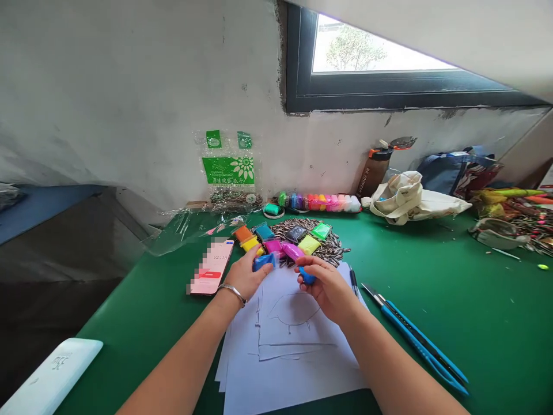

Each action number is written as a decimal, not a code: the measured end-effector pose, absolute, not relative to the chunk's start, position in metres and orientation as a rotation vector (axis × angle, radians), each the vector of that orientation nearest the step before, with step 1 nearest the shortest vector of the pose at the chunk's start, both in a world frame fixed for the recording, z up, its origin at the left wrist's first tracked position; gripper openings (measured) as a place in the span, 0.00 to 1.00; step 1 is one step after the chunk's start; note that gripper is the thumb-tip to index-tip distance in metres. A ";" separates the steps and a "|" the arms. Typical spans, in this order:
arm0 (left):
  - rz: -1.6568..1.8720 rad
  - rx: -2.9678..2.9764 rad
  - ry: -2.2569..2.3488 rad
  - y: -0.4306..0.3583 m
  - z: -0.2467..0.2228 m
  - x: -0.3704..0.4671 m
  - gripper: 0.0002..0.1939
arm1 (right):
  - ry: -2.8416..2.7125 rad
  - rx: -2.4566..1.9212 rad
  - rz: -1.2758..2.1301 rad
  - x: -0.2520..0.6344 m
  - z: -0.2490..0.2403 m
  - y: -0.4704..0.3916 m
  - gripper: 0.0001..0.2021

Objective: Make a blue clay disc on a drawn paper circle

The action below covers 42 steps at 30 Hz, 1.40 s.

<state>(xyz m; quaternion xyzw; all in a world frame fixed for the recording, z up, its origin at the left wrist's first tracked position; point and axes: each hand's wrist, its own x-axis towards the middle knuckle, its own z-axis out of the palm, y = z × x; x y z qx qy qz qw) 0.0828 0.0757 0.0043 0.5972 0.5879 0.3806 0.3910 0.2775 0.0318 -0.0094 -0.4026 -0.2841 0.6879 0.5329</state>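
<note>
My right hand [324, 285] is closed around a small lump of blue modelling clay [307, 276], above the sheets of paper. My left hand [247, 275] has its thumb and fingers around a packet of blue clay [263, 262] at the paper's far edge. Behind both hands, several small clay packets, among them a yellow one [252, 246], a magenta one [273, 246] and a lime one [309, 245], lie on and beside a heap of striped seeds [332, 245]. Under the right hand, the top paper [280, 337] bears a pencilled rounded outline with two short legs.
A phone [211, 268] lies left of the paper. To the right are a pen [353, 282] and blue tweezers [423, 340]. A clear plastic bag [228, 173], wrapped clay rolls [324, 202], a bottle [375, 170] and a cloth bag [401, 199] line the wall.
</note>
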 end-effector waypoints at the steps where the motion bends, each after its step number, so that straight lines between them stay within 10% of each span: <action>1: 1.026 1.591 1.505 0.074 0.005 0.084 0.27 | -0.651 -0.921 1.660 0.280 -0.009 0.031 0.12; 9: 1.143 1.212 1.185 0.019 0.017 0.111 0.19 | -0.733 -0.764 1.714 0.277 -0.008 0.027 0.15; 25: 1.054 0.347 0.766 0.031 0.016 0.148 0.18 | -1.845 -1.173 0.501 0.251 -0.016 0.012 0.28; 42: 0.924 0.391 0.516 0.023 0.004 0.139 0.37 | -1.958 -1.199 0.267 0.233 -0.023 -0.001 0.37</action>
